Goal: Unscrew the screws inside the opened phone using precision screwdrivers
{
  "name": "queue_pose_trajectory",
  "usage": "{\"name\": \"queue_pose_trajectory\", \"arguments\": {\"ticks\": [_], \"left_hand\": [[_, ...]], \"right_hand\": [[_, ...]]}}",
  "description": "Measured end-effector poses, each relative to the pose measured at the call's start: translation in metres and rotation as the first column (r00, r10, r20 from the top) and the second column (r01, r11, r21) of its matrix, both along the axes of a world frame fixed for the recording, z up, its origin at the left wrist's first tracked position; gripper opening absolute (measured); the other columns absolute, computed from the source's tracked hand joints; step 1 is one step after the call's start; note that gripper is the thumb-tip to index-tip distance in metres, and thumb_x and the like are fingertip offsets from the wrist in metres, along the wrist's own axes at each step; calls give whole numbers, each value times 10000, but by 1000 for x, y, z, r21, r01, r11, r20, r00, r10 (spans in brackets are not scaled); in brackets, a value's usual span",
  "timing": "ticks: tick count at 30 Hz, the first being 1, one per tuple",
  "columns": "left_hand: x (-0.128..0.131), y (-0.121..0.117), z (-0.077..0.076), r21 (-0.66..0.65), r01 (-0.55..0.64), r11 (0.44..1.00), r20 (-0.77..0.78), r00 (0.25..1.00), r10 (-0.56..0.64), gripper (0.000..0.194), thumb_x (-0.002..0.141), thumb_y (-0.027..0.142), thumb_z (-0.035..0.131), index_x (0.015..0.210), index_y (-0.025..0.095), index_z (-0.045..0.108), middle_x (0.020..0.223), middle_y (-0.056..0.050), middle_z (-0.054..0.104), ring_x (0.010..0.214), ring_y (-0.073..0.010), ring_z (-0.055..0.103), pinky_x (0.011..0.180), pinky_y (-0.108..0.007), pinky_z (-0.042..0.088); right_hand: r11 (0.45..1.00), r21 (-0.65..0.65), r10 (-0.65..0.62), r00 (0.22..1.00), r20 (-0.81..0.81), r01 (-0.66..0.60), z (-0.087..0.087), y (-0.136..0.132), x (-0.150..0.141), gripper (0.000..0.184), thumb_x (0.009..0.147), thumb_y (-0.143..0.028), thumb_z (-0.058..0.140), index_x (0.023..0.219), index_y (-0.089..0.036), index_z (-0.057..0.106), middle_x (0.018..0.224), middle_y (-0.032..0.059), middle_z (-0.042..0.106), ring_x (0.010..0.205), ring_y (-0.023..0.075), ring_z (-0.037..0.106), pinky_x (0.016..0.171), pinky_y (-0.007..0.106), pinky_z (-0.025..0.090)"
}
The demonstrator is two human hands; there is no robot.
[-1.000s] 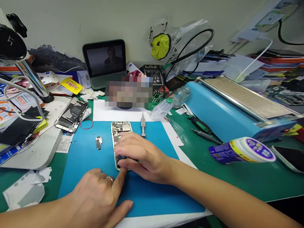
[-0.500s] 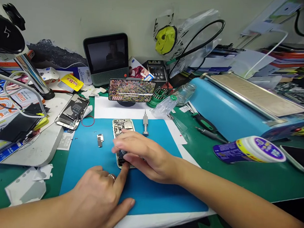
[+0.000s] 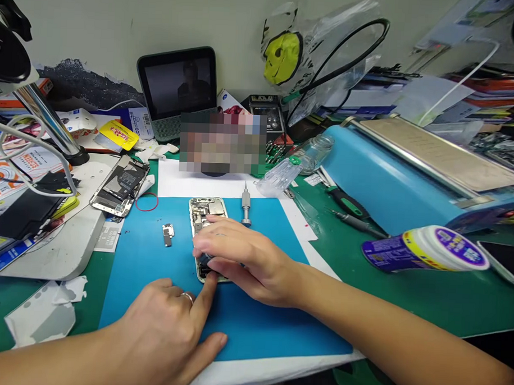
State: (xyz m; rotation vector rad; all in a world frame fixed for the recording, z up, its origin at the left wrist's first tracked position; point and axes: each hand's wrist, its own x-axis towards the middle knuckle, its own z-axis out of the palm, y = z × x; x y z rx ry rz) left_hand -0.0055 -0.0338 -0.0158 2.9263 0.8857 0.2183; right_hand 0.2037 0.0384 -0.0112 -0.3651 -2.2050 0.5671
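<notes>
An opened phone (image 3: 214,208) lies on the blue mat, its inner parts exposed and its middle covered by my right hand (image 3: 246,256). The thumb and bent fingers of that hand are closed around a small dark thing (image 3: 204,259) over the phone's lower half; its kind is mostly hidden. My left hand (image 3: 172,318) rests on the mat, index finger stretched to the phone's bottom edge, thumb apart, other fingers curled under. Left of the phone sits a small metal bracket (image 3: 168,234). Beyond it on the right, a grey screwdriver (image 3: 246,206) stands tip up.
A second opened phone (image 3: 120,185) lies on a white platform at left, near a red rubber band (image 3: 147,202). Behind the mat stands a smart display (image 3: 176,88). To the right are a blue roll machine (image 3: 367,174), a purple tub (image 3: 423,249) and a green-black tool (image 3: 345,202).
The camera view shifts slightly. Both hands keep nearly the same places at the phone; the right hand's fingers change their bend a little around the dark thing.
</notes>
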Motion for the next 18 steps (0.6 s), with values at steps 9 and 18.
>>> {"name": "queue_pose_trajectory", "arguments": {"ticks": [9, 18], "left_hand": [[0, 2, 2, 10, 5, 1000, 35, 999, -6, 518, 1114, 370, 194, 1428, -6, 362, 663, -26, 668, 510, -226, 658, 521, -389, 522], [-1, 3, 3, -19, 15, 1000, 10, 1000, -15, 527, 1114, 375, 203, 1463, -1, 320, 677, -22, 671, 516, -229, 657, 519, -397, 517]], "right_hand": [[815, -59, -579, 810, -90, 576, 4, 18, 24, 420, 951, -198, 586, 1367, -234, 540, 798, -14, 622, 690, 148, 616, 709, 291, 541], [529, 242, -714, 273, 645, 813, 20, 49, 43, 367, 959, -224, 423, 1255, -222, 640, 875, 65, 786, 771, 276, 714, 616, 331, 378]]}}
